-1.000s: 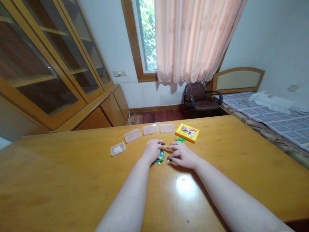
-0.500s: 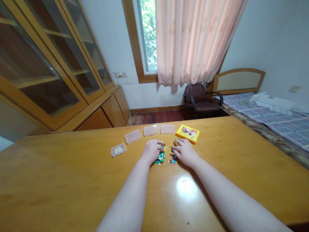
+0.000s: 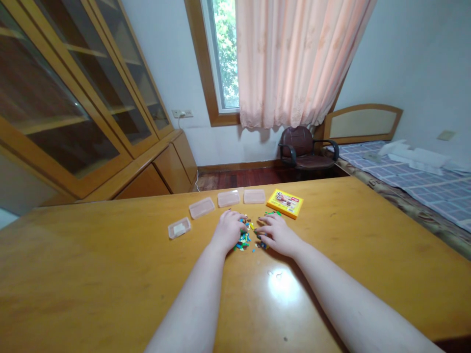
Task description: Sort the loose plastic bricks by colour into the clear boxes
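Note:
A small heap of tiny coloured pieces in blue, green and yellow lies on the wooden table. My left hand rests palm down on the heap's left side, fingers curled over the pieces. My right hand lies on the right side, fingers spread flat and pointing left at the heap. A few green pieces lie just beyond my right hand. What, if anything, my left fingers hold is hidden.
A yellow box lies behind my right hand. Several clear plastic cases form a row at the back, one more to the left. Beyond the table stand a dark chair, a bed and a glass-fronted cabinet.
My right hand reached back toward the green pieces by the yellow box, then returned to the heap. My left hand stayed on the heap.

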{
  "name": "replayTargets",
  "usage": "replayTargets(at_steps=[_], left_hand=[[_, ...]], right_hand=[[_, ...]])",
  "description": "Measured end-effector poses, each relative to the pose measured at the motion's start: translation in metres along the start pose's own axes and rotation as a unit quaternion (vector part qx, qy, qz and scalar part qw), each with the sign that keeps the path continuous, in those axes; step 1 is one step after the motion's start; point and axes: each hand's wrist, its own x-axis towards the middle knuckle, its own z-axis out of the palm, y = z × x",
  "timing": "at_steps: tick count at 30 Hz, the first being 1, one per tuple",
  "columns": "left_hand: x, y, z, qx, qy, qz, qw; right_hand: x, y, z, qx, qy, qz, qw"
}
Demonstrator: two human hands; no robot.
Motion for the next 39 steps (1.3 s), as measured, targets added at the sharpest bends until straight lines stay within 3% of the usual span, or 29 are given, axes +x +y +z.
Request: replayTargets(at_steps=[5,11,20,27,33,39], left_hand=[[-0.001,-0.001,-0.001,0.006,-0.036,0.000,0.999],[0.002,-0.001,0.008,0.001,-0.051,0.004,0.999],[0.003,-0.001,0.010,0.002,-0.007,-0.023,1.000],[0.004,-0.001,0.013,-0.011,-0.039,0.007,0.999],[0.003,0.002,0.016,0.000,-0.034,-0.015,0.999],[0.002,0.005,0.022,0.008,-0.077,-0.034,0.996]], right_hand=[[-0.001,0.000,0.004,-0.027,-0.027,0.024,0.999],[0.003,0.005,0.005,-0.056,0.043,0.070,0.995],[0.001,0.005,0.002,-0.028,0.047,0.040,0.998],[0.001,-0.003,-0.005,0.015,0.002,-0.031,0.999],[0.002,-0.001,-0.003,-0.019,0.032,0.023,0.999],[0.002,-0.001,-0.002,-0.036,0.045,0.035,0.998]])
